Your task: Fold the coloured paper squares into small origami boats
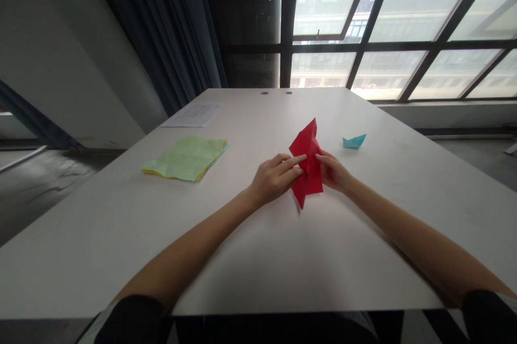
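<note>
A partly folded sheet of red paper (309, 150) is held just over the white table, with pointed corners up and down and creases across it. My left hand (277, 177) grips its left side, the fingers lying over the front face and the thumb hidden. On the right edge, my right hand (334, 170) pinches the paper between thumb and fingers; some of those fingers are behind it. A small folded blue paper boat (354, 142) sits to the right, beyond my right hand and apart from it.
To the left on the white table (242, 258) lies a stack of coloured paper sheets (186, 158), light green on top with yellow and blue edges below. Farther back is a printed white sheet (193, 116). Two round grommets sit near the far edge, before a window (323, 67).
</note>
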`<control>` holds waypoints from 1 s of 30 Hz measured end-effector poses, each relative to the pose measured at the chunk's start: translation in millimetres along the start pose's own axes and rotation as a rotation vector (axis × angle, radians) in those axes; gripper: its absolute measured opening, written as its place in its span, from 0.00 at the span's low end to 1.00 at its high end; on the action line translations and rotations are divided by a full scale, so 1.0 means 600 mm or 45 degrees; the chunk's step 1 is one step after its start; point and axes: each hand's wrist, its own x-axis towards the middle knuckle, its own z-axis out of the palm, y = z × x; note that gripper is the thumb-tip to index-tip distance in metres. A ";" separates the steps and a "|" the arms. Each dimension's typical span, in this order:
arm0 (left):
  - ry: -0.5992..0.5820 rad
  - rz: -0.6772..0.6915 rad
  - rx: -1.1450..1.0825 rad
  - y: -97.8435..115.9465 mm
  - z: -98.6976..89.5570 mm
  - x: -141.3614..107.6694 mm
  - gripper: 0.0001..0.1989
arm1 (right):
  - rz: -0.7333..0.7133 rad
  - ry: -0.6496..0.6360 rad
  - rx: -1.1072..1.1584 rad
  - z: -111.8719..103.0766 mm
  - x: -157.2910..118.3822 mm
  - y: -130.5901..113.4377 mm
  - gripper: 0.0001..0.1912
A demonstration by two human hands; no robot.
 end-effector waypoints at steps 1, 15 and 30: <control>0.000 -0.008 -0.015 0.000 0.000 0.001 0.04 | 0.011 0.002 0.008 0.000 0.000 0.000 0.10; 0.025 -0.085 -0.154 0.005 -0.004 0.008 0.04 | 0.130 0.021 -0.118 0.015 -0.008 -0.001 0.14; -0.182 -0.104 -0.149 -0.048 -0.017 0.004 0.09 | -0.003 0.137 -0.144 -0.004 0.005 -0.009 0.18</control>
